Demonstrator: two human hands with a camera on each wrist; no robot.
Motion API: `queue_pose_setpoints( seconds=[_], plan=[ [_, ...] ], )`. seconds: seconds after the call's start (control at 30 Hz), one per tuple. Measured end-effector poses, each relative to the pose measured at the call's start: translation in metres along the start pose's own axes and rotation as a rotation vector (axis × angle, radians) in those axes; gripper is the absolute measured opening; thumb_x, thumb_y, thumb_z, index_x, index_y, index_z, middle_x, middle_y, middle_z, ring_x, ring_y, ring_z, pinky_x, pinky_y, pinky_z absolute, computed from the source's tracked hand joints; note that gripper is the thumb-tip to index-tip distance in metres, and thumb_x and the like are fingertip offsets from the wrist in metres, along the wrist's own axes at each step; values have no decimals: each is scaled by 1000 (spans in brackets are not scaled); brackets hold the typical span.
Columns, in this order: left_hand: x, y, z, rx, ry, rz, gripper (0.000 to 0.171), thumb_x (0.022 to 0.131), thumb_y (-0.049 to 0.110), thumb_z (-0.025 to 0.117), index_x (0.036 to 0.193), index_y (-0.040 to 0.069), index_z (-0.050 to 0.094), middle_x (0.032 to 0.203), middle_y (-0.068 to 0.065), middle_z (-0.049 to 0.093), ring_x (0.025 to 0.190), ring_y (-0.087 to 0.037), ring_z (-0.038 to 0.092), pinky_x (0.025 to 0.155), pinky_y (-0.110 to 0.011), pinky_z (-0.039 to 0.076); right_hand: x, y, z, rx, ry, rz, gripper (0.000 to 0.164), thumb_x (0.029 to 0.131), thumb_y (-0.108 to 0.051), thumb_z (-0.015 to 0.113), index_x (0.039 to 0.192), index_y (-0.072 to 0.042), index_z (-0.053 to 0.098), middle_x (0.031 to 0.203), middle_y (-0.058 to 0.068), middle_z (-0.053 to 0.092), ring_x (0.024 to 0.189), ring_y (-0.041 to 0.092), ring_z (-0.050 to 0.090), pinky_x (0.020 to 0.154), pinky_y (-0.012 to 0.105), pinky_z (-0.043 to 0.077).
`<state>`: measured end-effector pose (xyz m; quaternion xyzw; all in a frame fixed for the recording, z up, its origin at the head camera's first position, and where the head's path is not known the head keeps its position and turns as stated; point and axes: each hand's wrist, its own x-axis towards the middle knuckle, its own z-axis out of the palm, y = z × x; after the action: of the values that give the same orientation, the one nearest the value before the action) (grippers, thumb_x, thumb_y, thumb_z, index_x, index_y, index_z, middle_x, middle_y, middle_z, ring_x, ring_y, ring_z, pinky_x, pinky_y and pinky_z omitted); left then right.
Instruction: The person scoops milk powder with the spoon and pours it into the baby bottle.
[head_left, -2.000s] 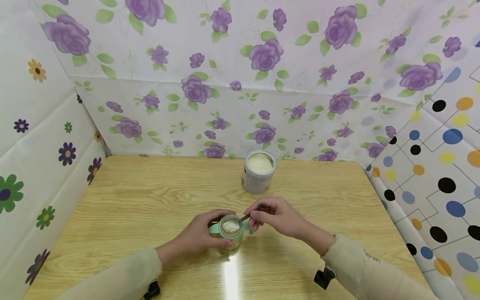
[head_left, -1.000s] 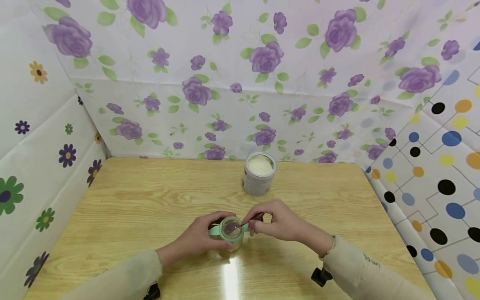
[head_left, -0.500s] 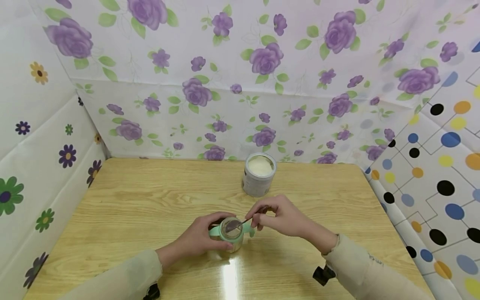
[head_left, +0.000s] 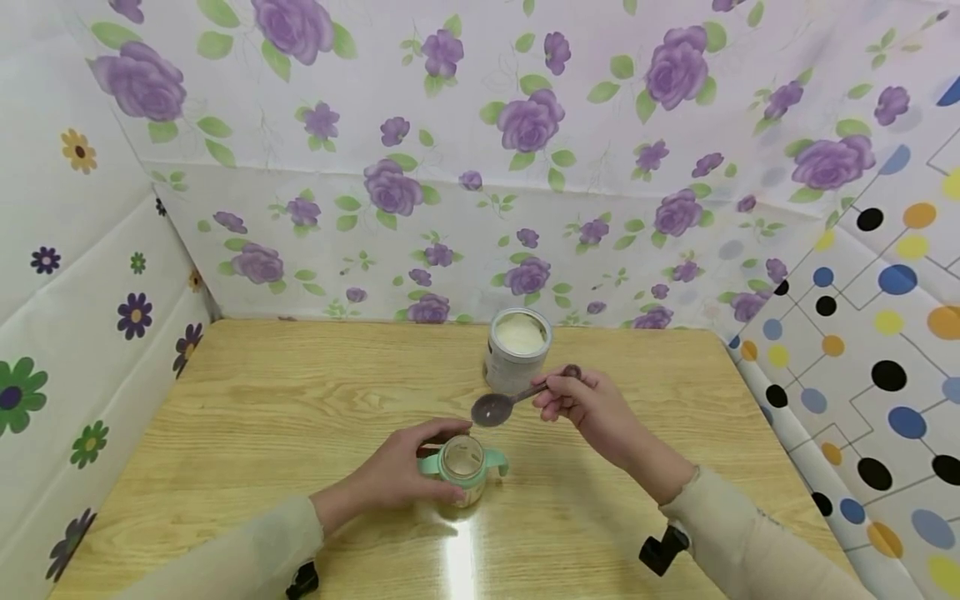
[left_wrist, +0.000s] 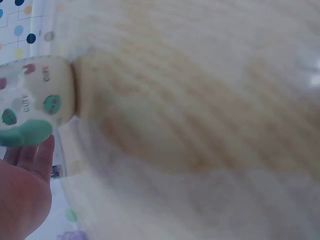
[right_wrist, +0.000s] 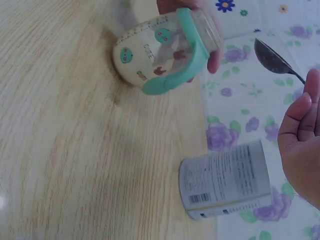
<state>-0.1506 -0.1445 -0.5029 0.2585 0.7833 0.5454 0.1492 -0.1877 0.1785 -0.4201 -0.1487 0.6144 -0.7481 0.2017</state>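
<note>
A baby bottle (head_left: 471, 492) with mint-green handles and an open mouth stands upright on the table, cartoon prints on its side in the right wrist view. My left hand (head_left: 393, 471) holds it from the left, thumb in front and fingers behind. Pale powder shows low inside the bottle. My right hand (head_left: 596, 412) pinches the handle of a dark spoon (head_left: 492, 410), its bowl in the air between the bottle and the can. Only a few light specks lie in the bowl. Behind it stands an open grey can (head_left: 513, 362) of cream-coloured powder.
The wooden table (head_left: 300, 383) meets a flower-printed cloth wall (head_left: 450, 208) at the back. A dotted cloth (head_left: 885, 400) rises on the right, another flowered cloth (head_left: 97, 333) on the left. A few specks lie beside the bottle's right handle.
The spoon, heaped with powder over the bottle at first, was tipped into its mouth. My right hand has since lifted it out, up and right towards the can. My left hand stays on the bottle.
</note>
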Motion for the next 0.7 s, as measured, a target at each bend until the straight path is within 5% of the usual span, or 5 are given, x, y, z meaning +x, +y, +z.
queue_pose_setpoints(
  seconds=[0.17, 0.33, 0.7],
  plan=[
    [8, 10, -10, -35, 2, 34, 74, 91, 29, 90, 156, 18, 55, 155, -3, 59, 142, -28, 57, 115, -53, 50, 5, -3, -18, 117, 97, -14, 27, 115, -17, 51, 120, -2, 72, 94, -1, 79, 82, 9, 72, 81, 22, 61],
    [24, 23, -22, -49, 18, 50, 74, 92, 27, 88, 157, 18, 54, 157, -1, 57, 144, -27, 55, 116, -48, 50, 14, -6, -34, 168, 172, -38, 28, 116, -16, 48, 124, 0, 70, 93, -1, 80, 82, 8, 74, 85, 23, 61],
    [90, 23, -40, 29, 144, 46, 78, 94, 33, 86, 161, 18, 49, 159, -7, 55, 144, -29, 55, 117, -50, 49, 36, -4, -53, 103, 309, -83, 27, 116, -21, 51, 122, -4, 71, 92, -2, 79, 84, 9, 74, 85, 23, 60]
  ],
)
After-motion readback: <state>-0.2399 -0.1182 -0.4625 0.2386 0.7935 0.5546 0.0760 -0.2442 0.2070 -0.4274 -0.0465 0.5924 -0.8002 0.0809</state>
